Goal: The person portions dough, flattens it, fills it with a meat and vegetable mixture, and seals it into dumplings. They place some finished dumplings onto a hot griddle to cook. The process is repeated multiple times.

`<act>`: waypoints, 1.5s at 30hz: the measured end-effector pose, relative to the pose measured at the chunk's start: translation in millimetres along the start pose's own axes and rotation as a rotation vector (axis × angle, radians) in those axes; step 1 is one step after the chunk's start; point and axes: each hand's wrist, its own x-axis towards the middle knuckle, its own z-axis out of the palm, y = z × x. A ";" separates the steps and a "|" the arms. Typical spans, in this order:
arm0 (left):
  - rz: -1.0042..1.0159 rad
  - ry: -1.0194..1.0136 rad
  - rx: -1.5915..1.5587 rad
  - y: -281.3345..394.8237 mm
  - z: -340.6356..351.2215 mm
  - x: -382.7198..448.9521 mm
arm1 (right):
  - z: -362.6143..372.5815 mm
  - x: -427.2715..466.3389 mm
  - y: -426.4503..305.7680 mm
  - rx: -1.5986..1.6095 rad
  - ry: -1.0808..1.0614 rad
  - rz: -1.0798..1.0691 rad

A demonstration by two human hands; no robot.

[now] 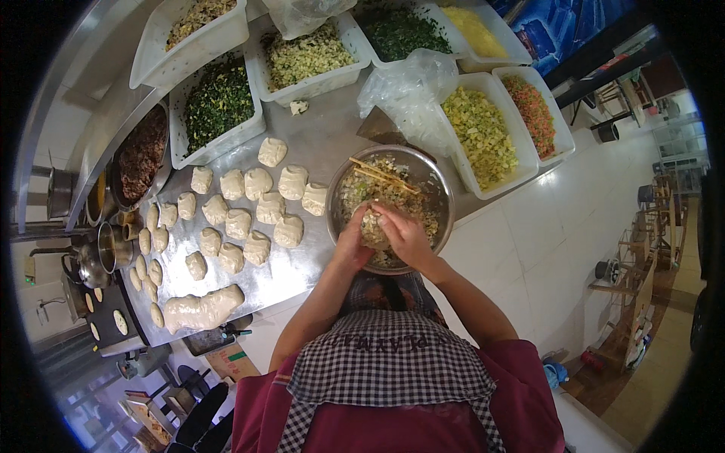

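Observation:
Both my hands are over a steel bowl [447, 221] of chopped filling [362, 189]. Between them is a piece of dough [372, 231] with filling showing at its top. My left hand [352, 240] cups it from the left, and the fingers of my right hand [405, 232] press at its edge. A pair of wooden chopsticks [386, 175] lies across the filling at the far side of the bowl. Left of the bowl, several dough pieces [238, 222] are spread over the steel table [317, 127]. One long dough lump [204, 308] rests near the table's front edge.
White tubs of chopped greens [218, 105], pale diced filling [308, 54], yellow-green filling [480, 136] and orange bits [531, 113] line the back. A clear plastic bag [410, 96] lies among them. A bowl of brown filling [143, 156], a kettle [90, 266] and a griddle [107, 317] stand left.

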 end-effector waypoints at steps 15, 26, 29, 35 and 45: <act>0.082 -0.069 0.075 12.9 14.6 -15.6 | 3.7 -3.9 46.6 0.797 -0.041 0.942; 0.034 0.001 0.110 9.3 9.0 -16.6 | -1.8 -0.8 18.7 -0.121 0.024 0.131; -0.059 0.052 0.057 11.2 8.1 -18.1 | -11.0 4.2 -4.5 -0.226 -0.035 -0.014; -0.059 -0.061 -0.049 26.3 15.4 -29.4 | -30.4 -1.5 -2.8 -0.322 0.092 -0.265; -0.122 -0.077 0.052 40.7 25.6 -40.8 | 19.8 1.8 75.5 0.381 -0.358 0.182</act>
